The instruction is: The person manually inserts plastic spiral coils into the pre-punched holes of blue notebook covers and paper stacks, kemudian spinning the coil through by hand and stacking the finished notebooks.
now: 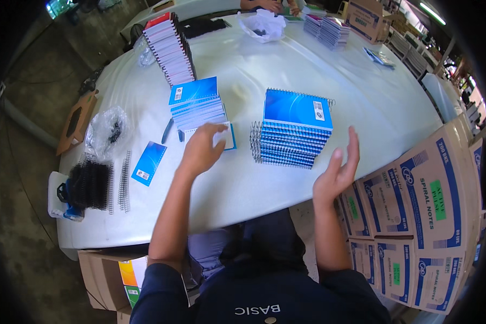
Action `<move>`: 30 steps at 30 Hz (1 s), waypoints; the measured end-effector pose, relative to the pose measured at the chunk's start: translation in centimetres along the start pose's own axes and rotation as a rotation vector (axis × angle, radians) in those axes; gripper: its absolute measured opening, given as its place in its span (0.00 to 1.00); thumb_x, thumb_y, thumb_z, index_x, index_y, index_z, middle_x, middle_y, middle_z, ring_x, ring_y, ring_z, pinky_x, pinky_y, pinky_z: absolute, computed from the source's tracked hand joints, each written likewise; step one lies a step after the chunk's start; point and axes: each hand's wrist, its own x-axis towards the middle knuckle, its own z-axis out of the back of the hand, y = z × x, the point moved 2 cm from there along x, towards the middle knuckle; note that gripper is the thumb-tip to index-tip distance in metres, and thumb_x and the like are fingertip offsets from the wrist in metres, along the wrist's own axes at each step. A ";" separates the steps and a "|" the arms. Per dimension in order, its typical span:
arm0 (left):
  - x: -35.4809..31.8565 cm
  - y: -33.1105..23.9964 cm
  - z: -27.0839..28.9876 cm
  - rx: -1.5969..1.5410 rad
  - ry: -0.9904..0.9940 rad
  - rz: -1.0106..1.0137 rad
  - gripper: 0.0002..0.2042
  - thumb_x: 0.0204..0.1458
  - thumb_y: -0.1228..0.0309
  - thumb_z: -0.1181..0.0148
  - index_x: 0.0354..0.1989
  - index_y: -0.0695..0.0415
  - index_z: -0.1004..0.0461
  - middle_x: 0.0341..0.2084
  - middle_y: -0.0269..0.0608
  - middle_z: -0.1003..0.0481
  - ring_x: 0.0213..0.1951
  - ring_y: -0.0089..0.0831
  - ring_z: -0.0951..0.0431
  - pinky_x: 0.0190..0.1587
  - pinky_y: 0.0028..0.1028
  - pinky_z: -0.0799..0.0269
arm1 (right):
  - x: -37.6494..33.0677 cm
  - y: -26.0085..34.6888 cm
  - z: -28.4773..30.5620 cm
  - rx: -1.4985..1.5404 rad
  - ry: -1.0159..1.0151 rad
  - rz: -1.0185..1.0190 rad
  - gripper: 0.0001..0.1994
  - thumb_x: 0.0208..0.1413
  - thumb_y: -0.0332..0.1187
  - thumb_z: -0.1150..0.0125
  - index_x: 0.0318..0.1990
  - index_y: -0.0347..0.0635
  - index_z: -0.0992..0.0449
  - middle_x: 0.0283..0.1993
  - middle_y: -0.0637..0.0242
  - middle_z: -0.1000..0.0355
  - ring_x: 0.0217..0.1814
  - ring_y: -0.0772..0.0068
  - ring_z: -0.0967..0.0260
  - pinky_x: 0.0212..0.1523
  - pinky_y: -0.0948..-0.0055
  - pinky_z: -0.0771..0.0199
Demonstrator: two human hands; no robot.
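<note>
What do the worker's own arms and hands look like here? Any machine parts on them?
No machine parts or cables show. The left grip and the right grip are ordinary bare human hands, with no gloves or wristbands visible. The forearms are bare below short, dark navy fabric sleeves on a matching shirt with pale lettering.

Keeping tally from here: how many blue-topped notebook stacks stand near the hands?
2. An uncoiled notebook stack lies just beyond the left hand; a spiral notebook stack stands just beyond and left of the right hand. No other stack there appears hidden.
</note>
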 end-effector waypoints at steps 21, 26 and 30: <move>-14.4 -4.9 0.2 -1.286 -0.563 0.485 0.13 0.63 0.68 0.56 0.51 0.61 0.36 0.39 0.32 0.28 0.40 0.15 0.32 0.43 0.18 0.37 | -14.6 8.0 -6.7 1.350 0.767 -1.321 0.50 0.47 0.70 0.55 0.68 0.42 0.59 0.70 0.58 0.54 0.71 0.60 0.56 0.67 0.53 0.56; -12.9 -2.7 1.0 -1.636 -0.563 0.500 0.15 0.63 0.63 0.57 0.52 0.58 0.36 0.48 0.37 0.30 0.50 0.26 0.33 0.56 0.30 0.39 | -13.6 9.4 -7.8 1.491 0.677 -1.122 0.44 0.52 0.49 0.41 0.68 0.39 0.61 0.68 0.58 0.52 0.69 0.62 0.54 0.67 0.59 0.53; -12.9 -3.4 -0.3 -1.618 -0.378 0.563 0.20 0.62 0.60 0.57 0.58 0.58 0.38 0.53 0.41 0.33 0.54 0.32 0.34 0.59 0.34 0.43 | -13.4 7.5 -7.3 1.194 0.674 -1.152 0.30 0.52 0.31 0.38 0.62 0.35 0.42 0.54 0.59 0.35 0.56 0.69 0.37 0.56 0.69 0.37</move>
